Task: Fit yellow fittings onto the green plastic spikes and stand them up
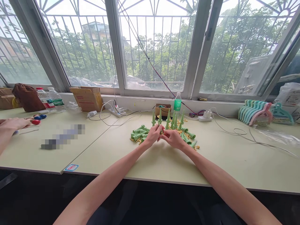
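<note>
My left hand point(154, 136) and my right hand point(173, 138) meet at their fingertips above the table. The fingers of my left hand are closed on a small green plastic piece, mostly hidden by them. My right hand is also closed, thumb and fingers pinched against the left; what it grips is hidden. Behind the hands several green pointed cones point(182, 120) stand upright. Loose green cones point(138, 135) lie to the left, and more green cones point(186, 138) lie to the right. Small yellow plastic parts point(197, 147) are scattered among them.
A green-labelled bottle point(177, 102) and a small cardboard box point(163, 110) stand behind the cones. Power strips and loose cables point(239, 131) run along the windowsill. Hangers point(255, 113) sit at right. Another person's hand point(17, 123) is at far left, near red and blue balls point(36, 122).
</note>
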`<action>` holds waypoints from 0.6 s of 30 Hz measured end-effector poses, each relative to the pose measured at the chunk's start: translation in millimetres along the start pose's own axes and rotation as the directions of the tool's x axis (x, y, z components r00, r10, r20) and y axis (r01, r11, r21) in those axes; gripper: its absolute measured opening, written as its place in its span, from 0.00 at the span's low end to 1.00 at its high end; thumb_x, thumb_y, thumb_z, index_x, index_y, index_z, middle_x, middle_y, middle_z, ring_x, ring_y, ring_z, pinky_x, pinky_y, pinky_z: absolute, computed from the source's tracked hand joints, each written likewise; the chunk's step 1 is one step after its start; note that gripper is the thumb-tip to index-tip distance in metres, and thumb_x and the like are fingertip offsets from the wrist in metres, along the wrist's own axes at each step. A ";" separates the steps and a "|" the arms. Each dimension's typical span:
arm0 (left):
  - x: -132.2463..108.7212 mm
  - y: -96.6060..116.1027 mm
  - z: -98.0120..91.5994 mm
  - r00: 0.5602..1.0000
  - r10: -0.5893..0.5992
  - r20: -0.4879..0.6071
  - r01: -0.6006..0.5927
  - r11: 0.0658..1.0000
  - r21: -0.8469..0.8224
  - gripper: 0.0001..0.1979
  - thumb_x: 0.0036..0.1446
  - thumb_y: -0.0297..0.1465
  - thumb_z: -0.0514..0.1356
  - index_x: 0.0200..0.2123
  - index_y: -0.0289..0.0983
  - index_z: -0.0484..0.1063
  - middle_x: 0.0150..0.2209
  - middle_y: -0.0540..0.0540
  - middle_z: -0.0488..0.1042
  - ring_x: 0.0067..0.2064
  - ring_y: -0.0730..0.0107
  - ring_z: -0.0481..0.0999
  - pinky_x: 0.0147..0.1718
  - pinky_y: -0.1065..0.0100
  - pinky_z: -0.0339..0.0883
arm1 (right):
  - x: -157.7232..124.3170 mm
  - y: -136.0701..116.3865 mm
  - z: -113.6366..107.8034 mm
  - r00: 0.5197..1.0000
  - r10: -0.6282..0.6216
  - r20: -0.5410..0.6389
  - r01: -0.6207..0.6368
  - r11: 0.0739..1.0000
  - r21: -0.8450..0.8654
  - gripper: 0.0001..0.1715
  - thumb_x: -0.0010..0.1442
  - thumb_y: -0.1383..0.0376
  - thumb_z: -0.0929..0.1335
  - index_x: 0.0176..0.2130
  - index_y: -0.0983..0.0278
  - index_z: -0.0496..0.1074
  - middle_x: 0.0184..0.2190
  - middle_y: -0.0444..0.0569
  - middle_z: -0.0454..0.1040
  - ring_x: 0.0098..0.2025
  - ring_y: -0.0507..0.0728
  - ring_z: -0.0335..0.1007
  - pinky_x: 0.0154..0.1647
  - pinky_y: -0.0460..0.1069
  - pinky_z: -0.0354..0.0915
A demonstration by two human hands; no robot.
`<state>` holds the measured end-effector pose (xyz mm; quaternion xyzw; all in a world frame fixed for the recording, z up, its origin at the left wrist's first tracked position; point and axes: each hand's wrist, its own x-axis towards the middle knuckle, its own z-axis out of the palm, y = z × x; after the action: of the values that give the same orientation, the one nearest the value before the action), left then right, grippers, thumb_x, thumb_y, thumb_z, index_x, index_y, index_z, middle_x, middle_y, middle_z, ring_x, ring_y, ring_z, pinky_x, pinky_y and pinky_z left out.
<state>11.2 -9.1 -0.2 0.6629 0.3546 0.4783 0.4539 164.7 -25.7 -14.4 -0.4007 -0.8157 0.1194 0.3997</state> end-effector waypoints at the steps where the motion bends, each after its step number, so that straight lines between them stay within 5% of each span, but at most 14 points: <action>1: -0.1 0.2 0.1 1.000 -0.002 -0.001 0.002 1.000 -0.001 0.18 0.60 0.45 0.53 0.33 0.35 0.68 0.25 0.50 0.70 0.14 0.81 0.62 0.12 0.73 0.53 | 0.0 -0.1 -0.1 1.000 0.000 0.001 0.000 1.000 0.008 0.27 0.62 0.50 0.63 0.20 0.65 0.62 0.18 0.41 0.61 0.22 0.48 0.51 0.25 0.45 0.52; 12: -1.5 0.4 0.9 1.000 -0.022 -0.014 0.022 0.999 0.027 0.09 0.53 0.35 0.60 0.33 0.36 0.66 0.24 0.51 0.68 0.17 0.81 0.62 0.12 0.75 0.55 | 0.0 -2.0 -0.5 1.000 -0.013 0.011 0.012 0.999 0.047 0.24 0.62 0.53 0.62 0.22 0.65 0.68 0.17 0.41 0.60 0.21 0.49 0.50 0.25 0.45 0.51; 18: -0.4 -2.9 -1.1 0.999 -0.029 -0.030 0.030 0.999 0.034 0.06 0.49 0.28 0.58 0.33 0.35 0.66 0.26 0.51 0.67 0.17 0.82 0.62 0.12 0.76 0.55 | 0.5 2.3 2.1 1.000 0.012 -0.007 -0.012 0.999 0.040 0.22 0.61 0.55 0.63 0.21 0.64 0.63 0.17 0.41 0.61 0.21 0.49 0.51 0.25 0.45 0.51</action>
<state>9.9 -8.2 -2.9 0.6580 0.3794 0.4751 0.4443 164.3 -23.6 -16.7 -0.3980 -0.8093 0.1364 0.4098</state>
